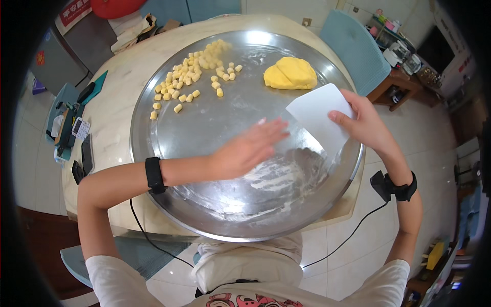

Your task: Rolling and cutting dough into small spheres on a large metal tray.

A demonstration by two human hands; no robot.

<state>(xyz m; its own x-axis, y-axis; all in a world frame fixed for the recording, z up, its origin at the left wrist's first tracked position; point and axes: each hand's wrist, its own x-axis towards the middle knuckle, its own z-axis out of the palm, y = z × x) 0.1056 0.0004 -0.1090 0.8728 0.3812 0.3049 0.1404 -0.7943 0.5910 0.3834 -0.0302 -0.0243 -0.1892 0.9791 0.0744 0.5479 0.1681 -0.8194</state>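
My right hand [362, 119] grips a white dough scraper [320, 115] at the right side of a large round metal tray [199, 142]. My left hand [245, 149], slightly blurred, hovers over the middle of the tray with its fingers stretched towards the scraper, holding nothing. Beyond the scraper sits a smooth lump of yellow dough [290, 73]. Many small cut dough pieces [180, 78] lie scattered at the tray's far left, some dusted with flour. White flour [274, 178] is smeared over the near part of the tray.
The tray rests on a pale marble-look table [107, 96]. At the table's left edge are a phone [87, 153], a small timer-like device [81, 127] and other items. A blue-covered chair [355, 51] stands at the far right. Black cables [345, 245] hang from both wrist straps.
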